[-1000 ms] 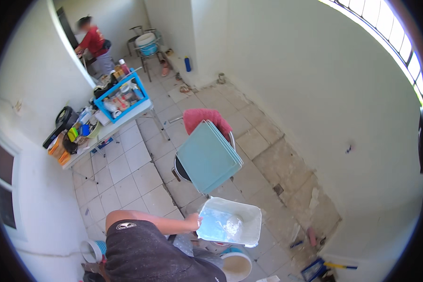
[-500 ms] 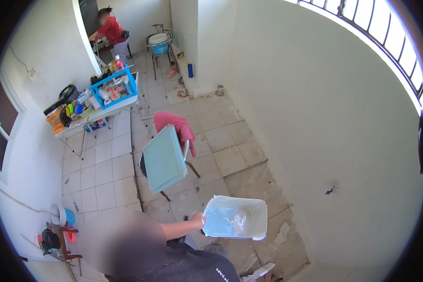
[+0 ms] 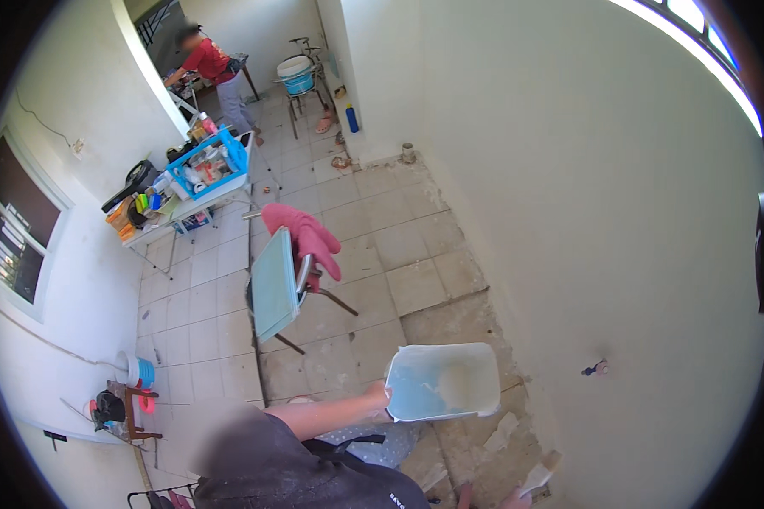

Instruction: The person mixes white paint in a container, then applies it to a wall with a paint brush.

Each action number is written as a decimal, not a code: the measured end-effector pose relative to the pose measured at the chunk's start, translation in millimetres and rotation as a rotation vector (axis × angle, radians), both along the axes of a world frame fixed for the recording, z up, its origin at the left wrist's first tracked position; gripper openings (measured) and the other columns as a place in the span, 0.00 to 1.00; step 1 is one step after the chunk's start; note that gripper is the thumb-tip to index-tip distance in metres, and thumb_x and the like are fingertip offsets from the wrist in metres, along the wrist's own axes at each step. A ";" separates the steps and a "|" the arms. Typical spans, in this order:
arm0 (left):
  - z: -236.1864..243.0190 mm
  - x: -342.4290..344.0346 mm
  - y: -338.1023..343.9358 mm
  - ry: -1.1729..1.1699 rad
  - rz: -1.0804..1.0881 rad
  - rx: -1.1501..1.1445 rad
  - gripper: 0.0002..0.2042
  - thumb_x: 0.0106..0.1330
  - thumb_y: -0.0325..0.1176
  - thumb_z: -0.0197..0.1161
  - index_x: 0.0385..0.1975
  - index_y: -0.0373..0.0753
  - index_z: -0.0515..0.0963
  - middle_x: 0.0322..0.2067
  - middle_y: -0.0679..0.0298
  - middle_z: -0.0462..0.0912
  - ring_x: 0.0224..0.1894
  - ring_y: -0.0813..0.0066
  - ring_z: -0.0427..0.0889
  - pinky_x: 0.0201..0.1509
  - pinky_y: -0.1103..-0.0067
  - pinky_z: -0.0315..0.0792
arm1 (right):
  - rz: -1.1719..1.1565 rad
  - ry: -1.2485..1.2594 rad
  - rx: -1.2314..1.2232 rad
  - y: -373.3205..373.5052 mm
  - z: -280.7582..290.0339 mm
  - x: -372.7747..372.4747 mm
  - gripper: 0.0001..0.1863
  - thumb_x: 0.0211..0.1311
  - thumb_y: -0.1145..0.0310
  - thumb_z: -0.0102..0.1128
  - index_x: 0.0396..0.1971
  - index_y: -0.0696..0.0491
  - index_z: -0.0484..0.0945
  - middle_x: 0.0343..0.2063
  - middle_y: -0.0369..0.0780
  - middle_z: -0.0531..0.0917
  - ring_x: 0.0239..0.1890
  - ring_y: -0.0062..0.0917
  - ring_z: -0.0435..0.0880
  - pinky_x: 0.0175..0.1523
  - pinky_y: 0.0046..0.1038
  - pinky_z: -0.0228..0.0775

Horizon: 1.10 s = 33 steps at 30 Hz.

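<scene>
Dark shirt [image 3: 348,475]: at the near edge, the person's own; a few pale letters show on it, small and steeply slanted, with no brand to be made out.
Right hand [image 3: 514,500]: partly cut off by the near edge; appears closed around a pale tool [image 3: 538,477], brush or scraper, I cannot tell which. Its free end points far and right, toward the wall [image 3: 594,212].
Left hand [image 3: 377,397]: clamped on the left end of the tub; well apart from the other hand.
Tub [image 3: 484,365]: far and left of the tool, directly right of the hand gripping it. Its long axis runs roughly left to right, its open top faces up, and a pale patch lies inside. The gripping hand is the nearer one; the tool is clear of the rim. No label shows on the tub.
Chair [image 3: 338,301]: farther and left of the tub, bearing teal panels [image 3: 273,284] and a pink cloth [image 3: 301,237].
Blue crate [image 3: 221,184]: far left, packed with small goods whose labels are too small to read.
Co-worker [image 3: 208,61]: far left, in red, well apart; the hands are too small to judge.
</scene>
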<state>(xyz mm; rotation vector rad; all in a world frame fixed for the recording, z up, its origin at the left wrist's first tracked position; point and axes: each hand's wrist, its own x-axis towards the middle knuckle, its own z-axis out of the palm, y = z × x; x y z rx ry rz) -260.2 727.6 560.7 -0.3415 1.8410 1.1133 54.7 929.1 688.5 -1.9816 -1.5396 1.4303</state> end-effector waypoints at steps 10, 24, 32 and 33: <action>-144.5 24.0 164.5 -0.021 -0.061 -0.294 0.20 0.70 0.29 0.45 0.60 0.32 0.63 0.46 0.44 0.78 0.48 0.46 0.79 0.37 0.50 0.80 | 0.233 -0.294 0.548 171.0 -118.6 28.8 0.12 0.52 0.71 0.62 0.31 0.66 0.79 0.25 0.55 0.81 0.25 0.46 0.79 0.33 0.41 0.69; -306.8 126.8 319.3 -0.047 -0.240 -0.193 0.27 0.67 0.21 0.44 0.67 0.48 0.55 0.59 0.47 0.66 0.51 0.38 0.76 0.34 0.50 0.82 | 0.459 -0.461 1.035 425.6 -193.5 -10.7 0.28 0.38 0.85 0.60 0.46 0.52 0.75 0.53 0.43 0.66 0.44 0.37 0.74 0.43 0.35 0.74; -275.9 113.4 322.7 -0.106 -0.221 0.119 0.25 0.64 0.23 0.37 0.63 0.40 0.58 0.54 0.46 0.69 0.48 0.43 0.79 0.34 0.54 0.84 | 0.553 -0.664 0.833 464.4 -186.8 -51.0 0.34 0.50 0.83 0.59 0.60 0.49 0.65 0.50 0.41 0.72 0.41 0.37 0.81 0.41 0.35 0.78; -271.4 113.3 326.4 -0.136 -0.202 0.135 0.25 0.63 0.23 0.36 0.63 0.41 0.58 0.54 0.47 0.69 0.46 0.46 0.80 0.32 0.57 0.85 | 0.615 -0.677 0.891 464.8 -186.1 -50.3 0.30 0.52 0.81 0.58 0.58 0.50 0.66 0.44 0.41 0.73 0.39 0.35 0.82 0.39 0.33 0.79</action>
